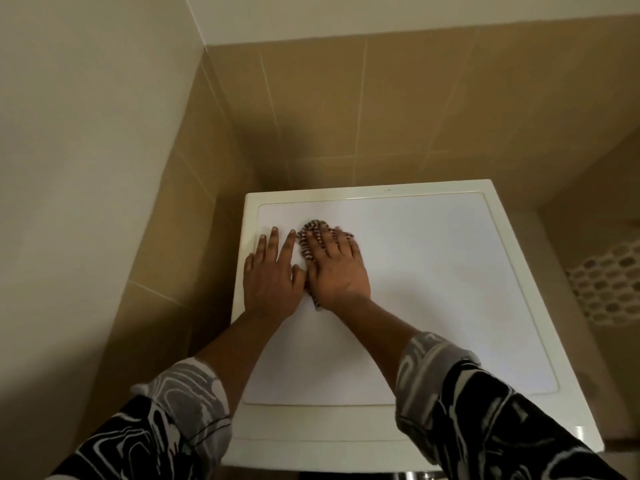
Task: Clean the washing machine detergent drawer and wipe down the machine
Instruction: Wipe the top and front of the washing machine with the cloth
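Reaching forward from the near edge, the left sleeve [166,420] and the right sleeve [485,420] show a swirl pattern in black, white and grey. Both are pushed up, so the forearms are bare. Under them stands the machine [433,289], seen from above: a white top panel inside a cream frame with rounded corners. At the very bottom, below the front edge of the machine, a small piece of shiny metal [412,475] is visible, but I cannot tell what it is.

Further on, the left hand [272,271] rests palm down on the top panel, close to its left edge. Its fingers are straight and spread, and it holds nothing. Just beside it, the right hand [334,268] lies flat on the cloth [308,237], fingers straight and a little apart, pressing it against the panel. The cloth is a small rag with dark and light stripes. It shows between the two hands and past the right fingertips, and one corner comes out near the right wrist. Hands and cloth are in the far left part of the panel.

Behind the machine rises a wall [346,116] of beige tiles, with plain light paint above them. At the right, lower than the machine top, is a white basket [602,285] with many holes.
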